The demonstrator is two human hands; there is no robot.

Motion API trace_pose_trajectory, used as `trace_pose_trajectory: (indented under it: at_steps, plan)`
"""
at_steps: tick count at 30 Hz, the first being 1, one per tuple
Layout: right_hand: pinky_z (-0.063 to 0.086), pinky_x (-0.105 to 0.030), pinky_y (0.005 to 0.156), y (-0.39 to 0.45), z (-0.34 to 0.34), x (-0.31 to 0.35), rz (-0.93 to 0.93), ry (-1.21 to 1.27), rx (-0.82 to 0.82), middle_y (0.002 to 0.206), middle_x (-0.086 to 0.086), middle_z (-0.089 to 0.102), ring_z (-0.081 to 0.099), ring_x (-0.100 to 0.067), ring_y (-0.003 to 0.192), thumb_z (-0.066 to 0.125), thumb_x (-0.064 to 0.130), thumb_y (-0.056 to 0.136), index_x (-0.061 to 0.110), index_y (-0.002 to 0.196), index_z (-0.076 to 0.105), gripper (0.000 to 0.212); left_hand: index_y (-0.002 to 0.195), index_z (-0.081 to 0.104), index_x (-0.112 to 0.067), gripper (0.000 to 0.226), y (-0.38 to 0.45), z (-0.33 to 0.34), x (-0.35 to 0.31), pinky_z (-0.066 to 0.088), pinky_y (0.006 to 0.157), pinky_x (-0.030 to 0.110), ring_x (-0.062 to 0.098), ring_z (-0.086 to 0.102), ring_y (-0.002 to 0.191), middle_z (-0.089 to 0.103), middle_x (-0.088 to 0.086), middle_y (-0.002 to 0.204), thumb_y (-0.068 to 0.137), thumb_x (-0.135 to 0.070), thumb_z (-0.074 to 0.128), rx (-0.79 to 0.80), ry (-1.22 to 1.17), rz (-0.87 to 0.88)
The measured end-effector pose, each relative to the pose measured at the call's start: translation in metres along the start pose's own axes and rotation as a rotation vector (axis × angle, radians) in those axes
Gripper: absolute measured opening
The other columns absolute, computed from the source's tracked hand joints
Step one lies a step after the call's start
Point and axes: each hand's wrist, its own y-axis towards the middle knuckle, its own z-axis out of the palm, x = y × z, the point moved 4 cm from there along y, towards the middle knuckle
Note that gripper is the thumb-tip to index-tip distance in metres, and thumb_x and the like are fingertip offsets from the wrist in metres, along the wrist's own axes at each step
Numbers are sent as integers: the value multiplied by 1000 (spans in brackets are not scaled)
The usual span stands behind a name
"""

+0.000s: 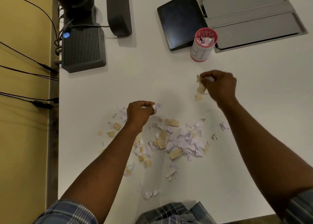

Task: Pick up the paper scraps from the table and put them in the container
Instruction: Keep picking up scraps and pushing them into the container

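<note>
The container stands upright, mouth up. Nearer than it, the right hand pinches blurred paper scraps; the left hand pinches a white scrap.

An office meeting room: a white table with a touch panel, cable hatch and speaker.
</note>
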Motion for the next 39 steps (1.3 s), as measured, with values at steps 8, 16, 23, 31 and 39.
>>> trace_pose_trajectory:
  at_steps: [8, 16, 23, 31, 39]
  plan:
    - [52, -15, 73, 90, -25, 52, -132, 7, -287, 83, 6, 73, 66, -6, 74, 57, 14, 79, 22, 85, 76, 22, 85, 74, -10, 30, 18, 24, -29, 50, 98, 42, 23, 73, 81, 76, 9, 85, 64, -25, 87, 125, -148, -22]
    - [51, -17, 72, 153, -3, 70, -340, -243, -270, 93, -5, 74, 66, -12, 78, 53, 16, 89, 14, 96, 74, 22, 82, 74, -10, 34, 19, 35, -41, 51, 96, 41, 21, 73, 78, 76, 7, 80, 60, -31, 89, 133, -171, -21]
    - [55, -41, 72, 161, 34, 50, -465, -790, 132, 91, -22, 65, 63, -39, 85, 53, 14, 92, 2, 99, 64, 18, 81, 75, -16, 35, 20, 29, -29, 56, 88, 37, 16, 73, 72, 76, 2, 75, 58, -38, 88, 105, -58, 0]
    - [51, -41, 68, 177, 28, 58, -265, -989, 258, 102, -20, 60, 61, -38, 91, 70, 18, 82, 5, 113, 60, 35, 83, 75, -15, 34, 23, 34, -41, 55, 91, 39, 19, 73, 78, 76, 4, 80, 58, -35, 89, 129, -119, -2]
    - [49, -39, 82, 188, 47, 57, -139, -1157, 369, 73, -15, 45, 53, -33, 82, 70, 7, 80, -5, 113, 55, 37, 83, 76, -12, 26, 29, 44, -73, 54, 93, 38, 20, 73, 84, 76, 6, 86, 64, -27, 86, 151, -187, 58]
